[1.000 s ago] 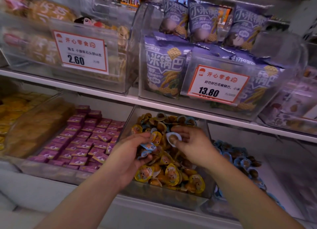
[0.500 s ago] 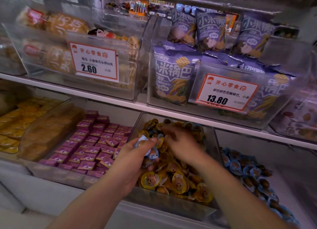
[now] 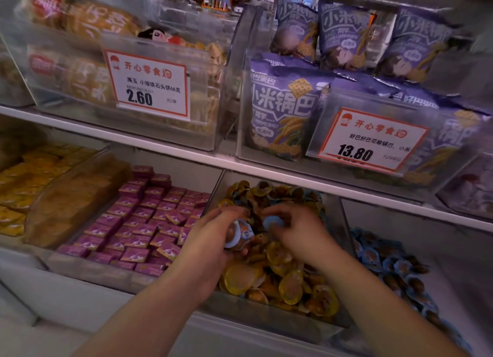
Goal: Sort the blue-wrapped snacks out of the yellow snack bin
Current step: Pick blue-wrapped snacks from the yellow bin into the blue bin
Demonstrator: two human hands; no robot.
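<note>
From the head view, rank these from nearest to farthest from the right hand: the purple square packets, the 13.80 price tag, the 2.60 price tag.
Measured from the right hand:
1. Purple square packets, same shelf, to its left.
2. 13.80 price tag, upper shelf, up and right; close to the first.
3. 2.60 price tag, upper shelf, far up-left.

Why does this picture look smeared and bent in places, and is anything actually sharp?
Head view: the wide lens bows the shelf edge; motion blur smears the purple bags at top right and the blue snacks at right; the 2.60 price tag reads sharply; both hands, left and right, look soft; lighting is dim and even.
</note>
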